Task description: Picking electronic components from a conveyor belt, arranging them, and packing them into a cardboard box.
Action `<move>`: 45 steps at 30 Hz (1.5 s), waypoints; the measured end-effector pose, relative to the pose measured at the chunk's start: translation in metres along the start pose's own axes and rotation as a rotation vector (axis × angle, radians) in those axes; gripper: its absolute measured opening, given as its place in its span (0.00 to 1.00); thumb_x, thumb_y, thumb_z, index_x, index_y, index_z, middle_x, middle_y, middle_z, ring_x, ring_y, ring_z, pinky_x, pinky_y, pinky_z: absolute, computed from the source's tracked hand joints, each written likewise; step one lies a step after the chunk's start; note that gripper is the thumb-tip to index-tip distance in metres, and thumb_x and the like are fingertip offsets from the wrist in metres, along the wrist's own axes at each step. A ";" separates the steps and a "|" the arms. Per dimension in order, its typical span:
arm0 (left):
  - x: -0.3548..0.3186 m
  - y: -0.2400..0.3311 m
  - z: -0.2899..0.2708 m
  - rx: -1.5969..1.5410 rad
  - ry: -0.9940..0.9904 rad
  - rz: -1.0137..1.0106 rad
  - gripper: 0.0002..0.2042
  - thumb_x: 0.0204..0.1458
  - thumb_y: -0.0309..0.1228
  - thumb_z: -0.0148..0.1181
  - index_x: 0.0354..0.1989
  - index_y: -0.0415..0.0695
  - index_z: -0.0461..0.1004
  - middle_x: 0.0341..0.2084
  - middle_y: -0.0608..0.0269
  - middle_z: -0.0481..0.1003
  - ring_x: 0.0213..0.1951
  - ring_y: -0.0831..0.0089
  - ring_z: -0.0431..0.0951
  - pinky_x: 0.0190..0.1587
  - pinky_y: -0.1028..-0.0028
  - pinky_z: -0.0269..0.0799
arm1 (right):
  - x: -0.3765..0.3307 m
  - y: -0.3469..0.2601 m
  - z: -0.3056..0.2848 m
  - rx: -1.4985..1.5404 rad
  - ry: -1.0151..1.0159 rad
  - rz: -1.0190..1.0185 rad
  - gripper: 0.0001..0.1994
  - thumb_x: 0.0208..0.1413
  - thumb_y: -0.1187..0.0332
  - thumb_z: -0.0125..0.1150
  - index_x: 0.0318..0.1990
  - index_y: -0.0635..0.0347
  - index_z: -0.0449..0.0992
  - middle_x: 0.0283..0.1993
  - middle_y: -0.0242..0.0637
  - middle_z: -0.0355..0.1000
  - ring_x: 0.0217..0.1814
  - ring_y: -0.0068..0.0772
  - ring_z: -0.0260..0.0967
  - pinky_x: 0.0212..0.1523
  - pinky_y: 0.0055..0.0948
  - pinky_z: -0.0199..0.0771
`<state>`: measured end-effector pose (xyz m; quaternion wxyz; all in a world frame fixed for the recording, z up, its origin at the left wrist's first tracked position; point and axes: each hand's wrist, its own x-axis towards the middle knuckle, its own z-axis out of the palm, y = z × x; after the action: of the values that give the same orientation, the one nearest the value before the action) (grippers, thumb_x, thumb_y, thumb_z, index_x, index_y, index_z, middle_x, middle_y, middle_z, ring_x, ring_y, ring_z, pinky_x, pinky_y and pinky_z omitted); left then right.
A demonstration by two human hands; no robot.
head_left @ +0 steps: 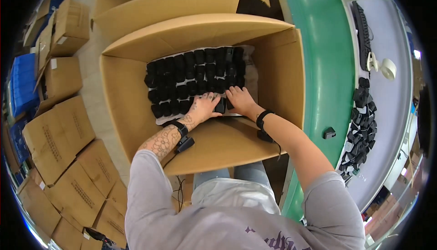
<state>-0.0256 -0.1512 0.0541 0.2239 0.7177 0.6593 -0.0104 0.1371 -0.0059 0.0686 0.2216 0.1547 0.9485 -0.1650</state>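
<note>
A deep open cardboard box (282, 68) stands in front of me, with rows of small black blocky pieces (180, 65) on a pale sheet inside. Both of my arms reach down into it. My left hand (204, 107) rests on the nearest row, fingers extended and thumb apart, beside a black piece (220, 106). Just to its right, my right hand (240, 100) touches pieces at the near right end of the rows, its fingers slightly spread. Neither hand visibly lifts anything. The undersides of the fingers are hidden. A black strap with a small device circles each wrist.
Another open carton (168, 11) stands beyond the box. Along the right runs a green-topped bench (318, 68) with a lone black piece (329, 133), a heap of black pieces (359, 131) and a keyboard (361, 36). Stacked cartons (59, 127) line the left.
</note>
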 end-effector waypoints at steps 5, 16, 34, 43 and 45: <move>0.015 -0.011 0.053 -0.027 0.183 0.044 0.37 0.48 0.59 0.63 0.61 0.47 0.67 0.47 0.57 0.71 0.50 0.63 0.73 0.48 0.59 0.68 | 0.012 0.014 0.050 -0.109 0.071 -0.052 0.41 0.36 0.52 0.77 0.58 0.58 0.65 0.55 0.41 0.65 0.59 0.43 0.62 0.54 0.43 0.63; 0.028 -0.010 0.098 -0.052 0.312 0.013 0.33 0.48 0.56 0.64 0.59 0.51 0.69 0.48 0.55 0.69 0.48 0.61 0.70 0.48 0.62 0.64 | 0.006 0.032 0.091 0.061 0.218 -0.004 0.35 0.41 0.57 0.74 0.58 0.55 0.66 0.59 0.39 0.62 0.60 0.42 0.60 0.58 0.46 0.63; 0.000 -0.048 0.070 -0.017 0.222 0.292 0.23 0.52 0.28 0.56 0.59 0.58 0.71 0.60 0.60 0.66 0.60 0.63 0.65 0.66 0.53 0.57 | -0.006 0.057 0.047 0.352 0.343 -0.122 0.30 0.43 0.66 0.73 0.56 0.58 0.70 0.58 0.45 0.64 0.63 0.48 0.61 0.61 0.43 0.65; 0.011 -0.047 0.024 -0.322 -0.035 0.218 0.27 0.52 0.34 0.65 0.62 0.47 0.67 0.63 0.47 0.64 0.63 0.50 0.63 0.65 0.55 0.58 | -0.164 -0.040 -0.224 0.320 1.393 -0.133 0.08 0.58 0.61 0.61 0.31 0.54 0.79 0.36 0.31 0.78 0.38 0.35 0.76 0.38 0.33 0.78; 0.003 -0.039 -0.041 -0.333 0.110 0.216 0.24 0.55 0.30 0.61 0.60 0.38 0.66 0.62 0.40 0.62 0.60 0.44 0.65 0.62 0.58 0.64 | -0.277 -0.046 -0.240 0.371 1.335 -0.069 0.05 0.55 0.74 0.59 0.37 0.60 0.79 0.39 0.37 0.78 0.40 0.40 0.76 0.39 0.34 0.77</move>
<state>-0.0744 -0.1338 0.0782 0.3031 0.7367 0.5824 0.1619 0.2684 -0.0171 0.4136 -0.4447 0.2281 0.8425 -0.2008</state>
